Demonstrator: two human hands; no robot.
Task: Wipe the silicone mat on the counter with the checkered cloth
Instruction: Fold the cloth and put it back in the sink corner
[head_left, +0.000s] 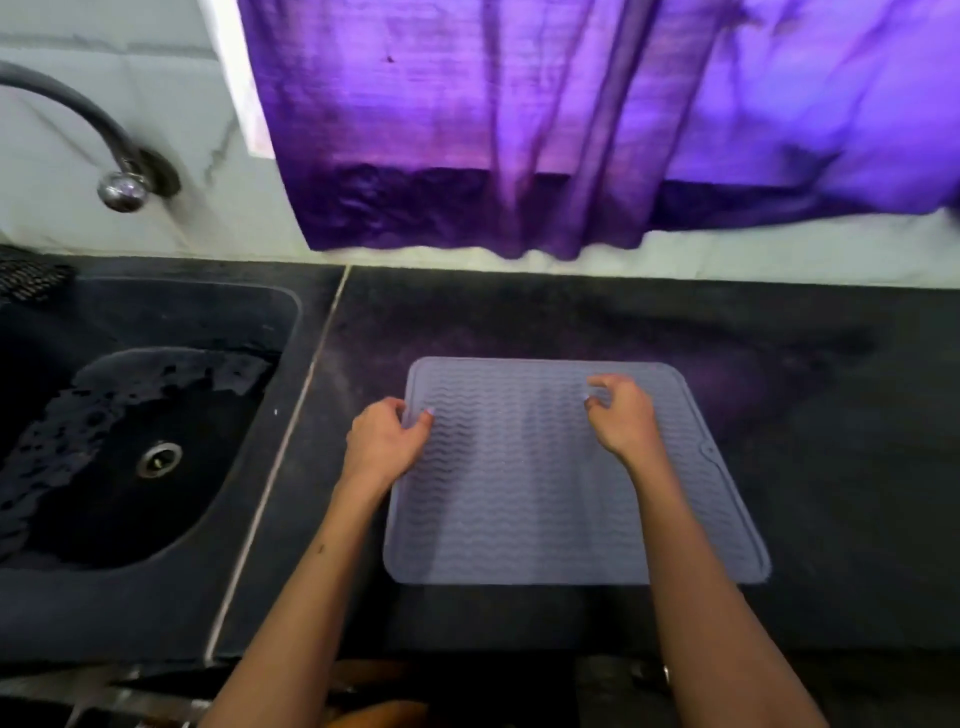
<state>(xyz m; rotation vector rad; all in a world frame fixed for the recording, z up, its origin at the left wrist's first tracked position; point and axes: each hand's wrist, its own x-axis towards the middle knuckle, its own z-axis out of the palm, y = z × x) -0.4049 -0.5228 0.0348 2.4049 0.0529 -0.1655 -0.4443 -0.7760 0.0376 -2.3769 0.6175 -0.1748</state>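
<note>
One silicone mat (545, 493) lies flat on the dark counter (831, 467), a pale grey-lilac square with rounded corners and wavy ridges, sitting a little to the 5 o'clock side of the view's centre. Two bare hands work over it, one forearm each reaching up from the 6 o'clock edge. The left hand (384, 441) is at the mat's left border, toward 9 o'clock of the mat; its thumb lies on top of the ridged surface and its fingers curl at the rim, so it pinches that edge. The right hand (623, 415) hovers at or on the mat's upper right area, around 1 o'clock of the mat, wrist bent down, fingers curled claw-like with the tips pointing at the surface; it holds nothing that shows, and whether the tips touch the mat cannot be told. One dark sink (150, 551) lies at 9 o'clock of the view, with a single metal drain (158, 460) and a film of water on its floor. One curved tap (67, 111) arches above it at 10 o'clock. One purple curtain (571, 119) hangs across 12 o'clock, its hem near the pale wall ledge behind the counter.
</note>
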